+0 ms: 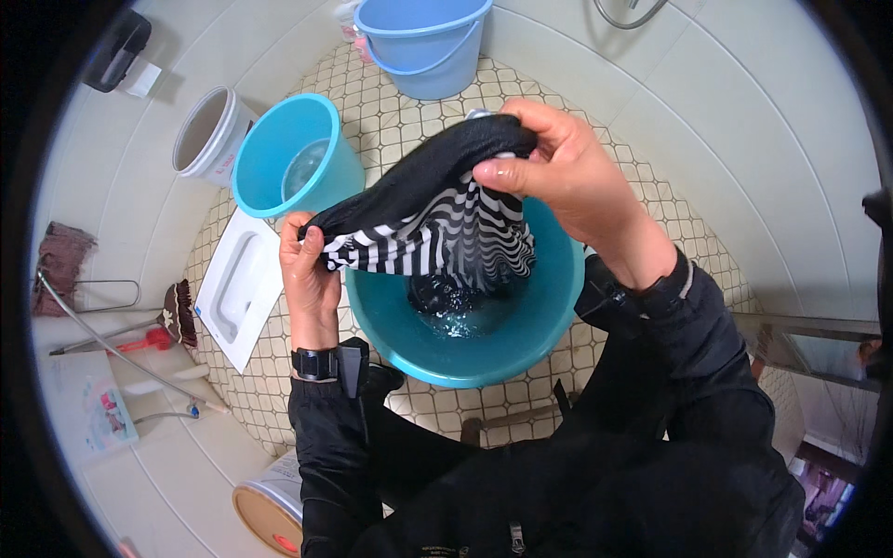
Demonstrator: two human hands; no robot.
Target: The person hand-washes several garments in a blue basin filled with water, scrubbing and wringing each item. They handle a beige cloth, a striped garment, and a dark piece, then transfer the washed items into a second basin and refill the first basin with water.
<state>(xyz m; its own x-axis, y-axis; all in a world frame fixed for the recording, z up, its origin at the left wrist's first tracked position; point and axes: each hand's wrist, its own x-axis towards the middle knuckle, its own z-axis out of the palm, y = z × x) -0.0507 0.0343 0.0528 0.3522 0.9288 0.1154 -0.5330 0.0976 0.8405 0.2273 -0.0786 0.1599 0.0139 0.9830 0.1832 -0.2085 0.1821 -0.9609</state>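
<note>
Stretched between my two hands is a wet black-and-white striped garment with a wide black band along its top edge. My left hand pinches the band's left end. On the other side my right hand grips the band's right end between thumb and fingers. The garment's lower part hangs into a teal basin on the floor. Dark water glints in the basin, and some black cloth shows in it; how far the garment goes under is hidden.
Beyond stand a blue bucket with a handle, a turquoise bucket holding some water and a white pail. At left lies a white squat toilet, with a brown mop head nearby. A lidded tub sits by my left arm.
</note>
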